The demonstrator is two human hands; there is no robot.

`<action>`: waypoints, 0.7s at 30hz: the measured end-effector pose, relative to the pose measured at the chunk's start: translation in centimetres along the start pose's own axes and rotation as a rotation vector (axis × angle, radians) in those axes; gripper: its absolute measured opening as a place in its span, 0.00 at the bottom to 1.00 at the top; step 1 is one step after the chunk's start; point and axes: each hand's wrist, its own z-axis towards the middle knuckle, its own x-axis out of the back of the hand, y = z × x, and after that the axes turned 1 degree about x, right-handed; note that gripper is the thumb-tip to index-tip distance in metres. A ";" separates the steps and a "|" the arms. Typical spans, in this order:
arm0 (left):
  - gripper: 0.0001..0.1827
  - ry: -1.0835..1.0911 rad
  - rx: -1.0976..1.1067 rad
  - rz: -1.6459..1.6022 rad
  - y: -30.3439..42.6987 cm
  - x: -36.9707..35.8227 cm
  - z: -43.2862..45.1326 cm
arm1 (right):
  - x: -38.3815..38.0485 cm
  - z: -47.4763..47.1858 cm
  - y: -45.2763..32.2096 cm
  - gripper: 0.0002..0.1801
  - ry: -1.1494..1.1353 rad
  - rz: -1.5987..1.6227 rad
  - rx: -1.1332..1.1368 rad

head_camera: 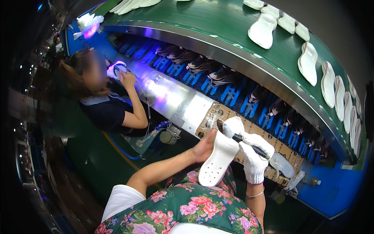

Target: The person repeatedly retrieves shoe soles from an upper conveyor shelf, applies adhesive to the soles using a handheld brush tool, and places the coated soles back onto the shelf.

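Note:
My left hand [203,147], bare, grips a white shoe sole [217,163] by its side edge. Small dark holes dot the sole's wider end, which points toward my floral apron. In a white knitted glove, my right hand [255,155] holds a brush [236,137] by its black handle. The dark bristles lie over the sole's far end, and a thin tube runs from the handle's rear. Beyond the brush shows a rounded white piece [237,122]; I cannot tell whether it belongs to the same sole. A greyish sole [282,164] lies to the right of my glove.
Printed cardboard [211,117] covers part of the metal bench [175,101]. Behind it, dark shoe uppers [225,76] stand on blue racks. White soles [308,64] lie on a raised green belt [222,20]. A co-worker [117,108] sits at left under purple light. A bottle [315,181] is at right.

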 end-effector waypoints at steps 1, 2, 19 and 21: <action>0.55 -0.098 0.068 -0.038 -0.2 -0.4 -0.4 | 0.3 0.1 -0.1 0.08 0.027 -0.075 -0.003; 0.60 -0.188 0.154 -0.073 -0.8 -0.7 -0.7 | 0.5 0.1 0.2 0.08 0.040 -0.141 0.032; 0.51 0.059 -0.330 0.178 -1.4 -5.5 2.6 | 0.2 3.1 -0.8 0.15 0.082 -0.748 0.708; 0.53 0.038 -0.312 0.365 -1.7 -5.2 2.5 | -0.2 1.7 -1.1 0.17 0.028 -0.845 0.709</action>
